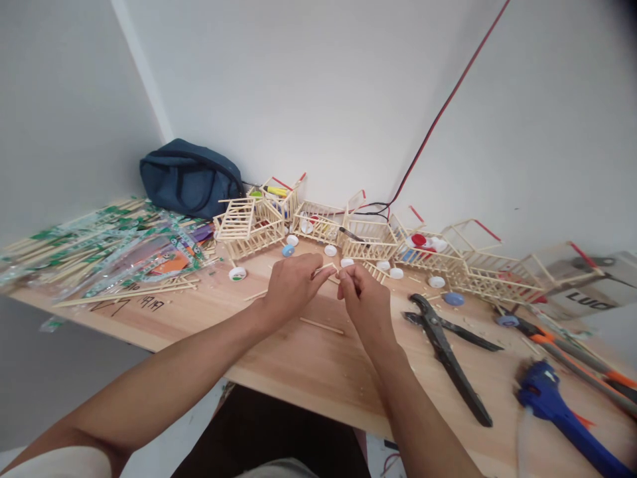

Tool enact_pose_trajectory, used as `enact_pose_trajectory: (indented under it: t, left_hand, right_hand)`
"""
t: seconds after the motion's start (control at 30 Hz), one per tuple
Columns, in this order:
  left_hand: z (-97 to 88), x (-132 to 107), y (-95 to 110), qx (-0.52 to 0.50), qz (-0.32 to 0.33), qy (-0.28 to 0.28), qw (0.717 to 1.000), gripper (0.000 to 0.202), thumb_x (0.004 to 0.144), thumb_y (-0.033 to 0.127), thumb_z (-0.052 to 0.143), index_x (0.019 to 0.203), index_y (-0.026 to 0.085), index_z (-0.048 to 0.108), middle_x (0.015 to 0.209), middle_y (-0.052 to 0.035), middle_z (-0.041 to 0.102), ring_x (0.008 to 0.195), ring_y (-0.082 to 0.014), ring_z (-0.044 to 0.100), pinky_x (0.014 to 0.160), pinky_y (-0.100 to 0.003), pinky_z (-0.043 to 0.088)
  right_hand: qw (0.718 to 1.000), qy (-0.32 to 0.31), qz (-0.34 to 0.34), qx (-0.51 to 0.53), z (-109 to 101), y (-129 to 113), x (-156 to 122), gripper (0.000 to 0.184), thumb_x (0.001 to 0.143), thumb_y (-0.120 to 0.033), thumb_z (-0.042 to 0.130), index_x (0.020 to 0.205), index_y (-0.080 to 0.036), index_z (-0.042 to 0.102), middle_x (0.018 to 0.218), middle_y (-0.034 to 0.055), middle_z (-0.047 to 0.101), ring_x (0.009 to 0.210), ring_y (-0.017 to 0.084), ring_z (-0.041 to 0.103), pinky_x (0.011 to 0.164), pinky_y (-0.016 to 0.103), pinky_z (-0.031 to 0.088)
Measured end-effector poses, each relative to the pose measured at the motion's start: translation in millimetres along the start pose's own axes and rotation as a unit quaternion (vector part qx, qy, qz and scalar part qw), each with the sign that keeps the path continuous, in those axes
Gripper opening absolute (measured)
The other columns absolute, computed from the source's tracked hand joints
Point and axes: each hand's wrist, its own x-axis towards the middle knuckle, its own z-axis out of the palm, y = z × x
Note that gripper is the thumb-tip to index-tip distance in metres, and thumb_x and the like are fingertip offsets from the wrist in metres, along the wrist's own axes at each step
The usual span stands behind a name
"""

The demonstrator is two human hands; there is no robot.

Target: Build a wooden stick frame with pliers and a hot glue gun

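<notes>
A: Both hands meet over the middle of the wooden table (308, 358). The left hand (291, 284) pinches one end of a thin wooden stick (326, 268) between thumb and fingers; the right hand (363, 299) closes its fingertips on the other end.

B: So the stick spans the small gap between the two hands?

A: Yes, it is held just above the tabletop, near its far side. A steady pinch close to each end, wrists kept low, looks the surest way to handle so slender a piece without snapping it.

B: What lies around them?

A: A loose stick (321, 325) lies just nearer than the hands. Beyond them, white bottle caps (330, 250) dot the table in front of a row of small stick-built carts (371, 236) along the wall. Right of the hands lie black pliers (448, 352) and, nearer, a blue glue gun (552, 398). Far left, packets of sticks (109, 249) sit beside a dark blue pouch (189, 176).
</notes>
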Motion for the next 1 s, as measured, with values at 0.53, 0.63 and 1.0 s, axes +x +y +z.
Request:
enact_pose_trajectory:
  t: [0.53,0.63,1.0]
  left_hand:
    - [-0.3,-0.3,-0.4,0.002,0.001,-0.006,1.000,0.041,0.092,0.047,0.043,0.064,0.017,0.052,0.062,-0.0008,0.056,0.057,-0.0126,0.044,0.055,-0.028,0.022]
    - [-0.3,-0.5,-0.4,0.001,0.002,-0.002,1.000,0.042,0.092,0.047,0.043,0.064,0.017,0.051,0.061,-0.0006,0.056,0.056,-0.0125,0.044,0.055,-0.028,0.022]
    - [-0.8,-0.7,1.1,-0.008,0.006,0.006,1.000,0.042,0.092,0.046,0.043,0.064,0.017,0.051,0.061,0.0001,0.055,0.056,-0.0119,0.043,0.055,-0.027,0.021]
  right_hand:
    - [1.000,-0.007,0.000,0.005,-0.3,0.9,-0.3,0.025,0.092,-0.032,0.044,0.071,-0.021,0.053,0.056,-0.0042,0.054,0.054,0.012,0.049,0.058,0.024,0.033]
    - [1.000,-0.004,0.002,0.007,-0.3,0.5,-0.3,0.025,0.092,-0.032,0.045,0.072,-0.020,0.053,0.056,-0.0044,0.054,0.053,0.012,0.049,0.058,0.023,0.033]
    - [1.000,-0.006,0.000,0.003,-1.5,-0.9,-0.7,0.025,0.092,-0.030,0.046,0.070,-0.020,0.052,0.055,-0.0048,0.052,0.053,0.011,0.048,0.058,0.023,0.032]
